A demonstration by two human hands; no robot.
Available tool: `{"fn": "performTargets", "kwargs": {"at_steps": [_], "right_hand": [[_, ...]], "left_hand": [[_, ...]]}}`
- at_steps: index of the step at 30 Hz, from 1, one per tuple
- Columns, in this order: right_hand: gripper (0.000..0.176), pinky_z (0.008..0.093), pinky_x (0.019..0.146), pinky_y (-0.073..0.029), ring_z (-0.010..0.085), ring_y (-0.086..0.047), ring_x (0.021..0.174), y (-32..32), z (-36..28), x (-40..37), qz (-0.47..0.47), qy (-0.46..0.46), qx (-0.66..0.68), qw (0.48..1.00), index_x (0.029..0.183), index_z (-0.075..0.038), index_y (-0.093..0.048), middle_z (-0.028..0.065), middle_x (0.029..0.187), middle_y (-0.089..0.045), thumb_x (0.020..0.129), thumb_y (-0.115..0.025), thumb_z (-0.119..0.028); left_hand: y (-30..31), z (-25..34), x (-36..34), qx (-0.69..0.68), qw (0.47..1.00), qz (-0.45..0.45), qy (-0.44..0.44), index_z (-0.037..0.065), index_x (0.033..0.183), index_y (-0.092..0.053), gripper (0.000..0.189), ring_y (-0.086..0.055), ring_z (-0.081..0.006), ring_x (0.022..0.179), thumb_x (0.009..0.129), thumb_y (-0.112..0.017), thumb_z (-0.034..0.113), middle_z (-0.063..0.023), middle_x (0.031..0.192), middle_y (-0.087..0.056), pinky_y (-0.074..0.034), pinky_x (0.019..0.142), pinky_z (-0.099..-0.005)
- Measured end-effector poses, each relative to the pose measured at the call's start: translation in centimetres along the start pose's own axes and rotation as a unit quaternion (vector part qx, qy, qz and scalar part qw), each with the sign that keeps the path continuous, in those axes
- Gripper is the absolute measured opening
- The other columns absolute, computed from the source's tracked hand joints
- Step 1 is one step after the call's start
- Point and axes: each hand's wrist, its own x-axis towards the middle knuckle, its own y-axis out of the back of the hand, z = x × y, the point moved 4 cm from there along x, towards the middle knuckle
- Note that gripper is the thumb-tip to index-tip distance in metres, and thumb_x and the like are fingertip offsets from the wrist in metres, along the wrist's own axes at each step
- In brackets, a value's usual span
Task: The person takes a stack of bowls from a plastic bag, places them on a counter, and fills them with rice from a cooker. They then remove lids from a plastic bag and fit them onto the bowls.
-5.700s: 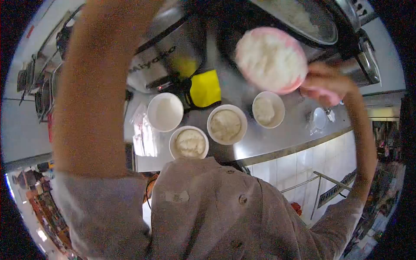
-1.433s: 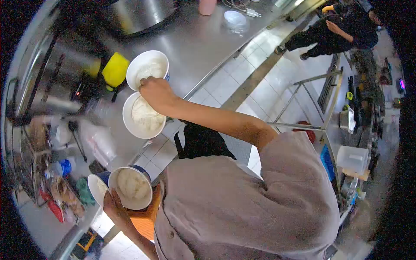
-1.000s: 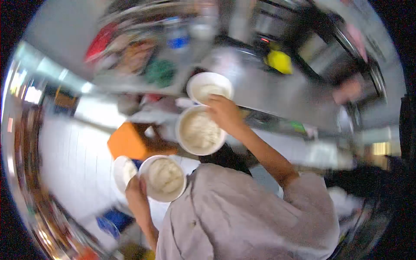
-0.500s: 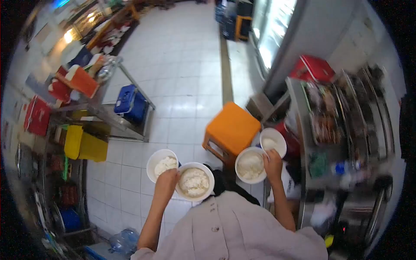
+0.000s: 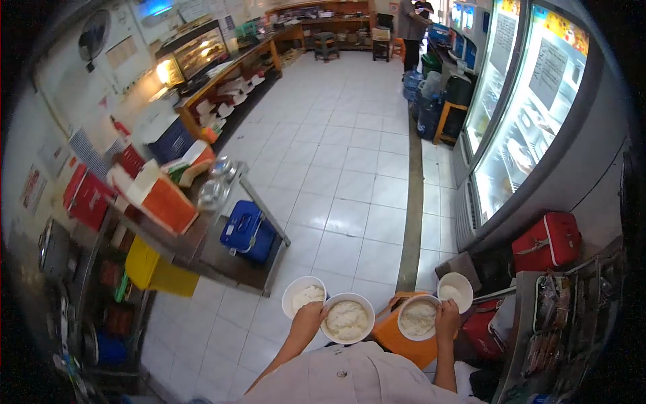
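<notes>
Grey buttoned shirt (image 5: 356,377), short sleeves, bare forearms.

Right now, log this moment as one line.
left hand: grips left bowl pair | right hand: grips right bowl pair | contents: white rice | nearby: orange stool

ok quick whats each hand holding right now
Left hand: closed, holding the left pair of bowls, filled with rice.
Right hand: closed, holding the right pair of bowls, filled with rice.
</notes>
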Motion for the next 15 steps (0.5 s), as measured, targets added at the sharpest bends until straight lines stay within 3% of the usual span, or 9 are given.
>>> {"fn": "performTargets", "kwargs": {"at_steps": [4,7,11,12,15], "right_hand": [[0.009,0.0413,0.07,-0.044,0.0338,-0.053,0.08,1.4,-2.2,1.8,0.007,0.037,0.011,0.999,0.079,0.001,-0.059,0.0146,0.081,-0.054,0.073,-0.057,-0.005],[0.01,0.0404,0.072,-0.044,0.0341,-0.053,0.081,0.1,-1.8,2.4,0.0,0.051,0.028,0.998,0.081,0.002,-0.06,0.0148,0.081,-0.054,0.074,-0.056,-0.005],[0.009,0.0397,0.067,-0.043,0.0342,-0.054,0.076,-7.6,-9.2,11.4,0.038,0.078,0.06,0.994,0.081,0.002,-0.059,0.0155,0.078,-0.053,0.075,-0.056,-0.003],[0.007,0.0397,0.064,-0.043,0.0344,-0.054,0.073,-6.9,-11.7,17.4,0.039,0.088,0.08,0.992,0.08,0.002,-0.059,0.0158,0.076,-0.052,0.074,-0.056,-0.002],[0.009,0.04,0.064,-0.042,0.0341,-0.054,0.071,-11.3,-16.4,23.0,0.036,0.088,0.057,0.994,0.08,0.004,-0.059,0.0163,0.075,-0.052,0.075,-0.056,-0.003]], "left_hand": [[1.3,1.1,-1.8,-0.007,0.999,0.035,0.015,-0.003,0.071,-0.055,0.023,-0.056,-0.0375,0.07,0.083,-0.054,0.017,-0.0224,0.072,-0.057,-0.044,0.064,-0.0444],[-1.8,-0.1,-2.0,-0.002,0.999,0.023,0.031,-0.003,0.07,-0.055,0.023,-0.057,-0.0371,0.069,0.082,-0.055,0.016,-0.022,0.071,-0.058,-0.044,0.063,-0.0446],[-0.1,-7.7,8.9,-0.016,0.999,0.031,0.035,-0.003,0.07,-0.056,0.022,-0.058,-0.0363,0.069,0.081,-0.055,0.015,-0.0216,0.071,-0.058,-0.046,0.065,-0.0438],[3.2,-6.2,14.5,-0.007,0.998,0.034,0.045,-0.003,0.07,-0.056,0.022,-0.058,-0.0361,0.069,0.081,-0.055,0.015,-0.0216,0.071,-0.059,-0.047,0.065,-0.0436],[5.0,-11.0,22.3,-0.012,0.998,0.05,0.02,-0.004,0.069,-0.058,0.025,-0.058,-0.0354,0.068,0.082,-0.052,0.017,-0.0216,0.071,-0.059,-0.047,0.065,-0.0431]]}}
